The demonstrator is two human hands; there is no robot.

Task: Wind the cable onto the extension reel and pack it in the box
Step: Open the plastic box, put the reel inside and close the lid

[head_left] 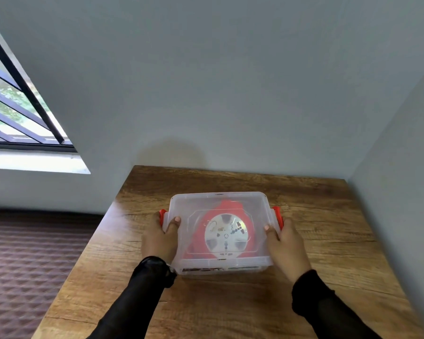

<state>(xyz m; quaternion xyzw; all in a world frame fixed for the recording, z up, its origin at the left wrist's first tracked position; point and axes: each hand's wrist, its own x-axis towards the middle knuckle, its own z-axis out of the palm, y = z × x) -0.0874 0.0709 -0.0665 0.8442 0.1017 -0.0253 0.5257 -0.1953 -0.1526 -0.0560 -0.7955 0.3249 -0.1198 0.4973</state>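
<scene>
A clear plastic box (219, 199) with its lid on stands on the wooden table (316, 241). Through the lid shows the red extension reel (227, 234) with its white round face. A red latch (162, 216) sits on the box's left side and another red latch (277, 215) on the right. My left hand (158, 237) grips the left edge of the box, thumb on the lid, fingers by the latch. Over on the opposite edge, my right hand (285, 243) holds the box the same way. No loose cable is visible.
The table stands in a corner, with a grey wall (230, 81) behind and another wall (406, 192) on the right. A barred window (17, 111) is at the left. A patterned brown floor (22, 265) lies below the table's left edge.
</scene>
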